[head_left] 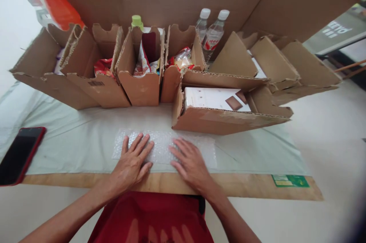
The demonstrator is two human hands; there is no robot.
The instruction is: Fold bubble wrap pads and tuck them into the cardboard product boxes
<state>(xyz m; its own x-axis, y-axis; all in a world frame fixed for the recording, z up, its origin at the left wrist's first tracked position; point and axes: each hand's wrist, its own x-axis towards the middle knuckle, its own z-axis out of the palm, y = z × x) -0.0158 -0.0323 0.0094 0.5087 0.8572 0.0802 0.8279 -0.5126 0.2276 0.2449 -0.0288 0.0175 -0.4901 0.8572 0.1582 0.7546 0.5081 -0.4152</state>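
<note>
A sheet of clear bubble wrap lies flat near the front of the cloth-covered table. On its left part rests my left hand, palm down with fingers spread. My right hand lies flat on the right part, its fingers stretched toward the middle and slightly blurred. Nothing is gripped by either hand. Just beyond the wrap, an open cardboard box lies lengthwise and holds a white carton with brown squares on it.
Several upright cardboard bins line the back, some with snack packets. Two clear bottles with white caps stand behind them. A red-cased phone lies at the left. A green card sits on the wooden front edge.
</note>
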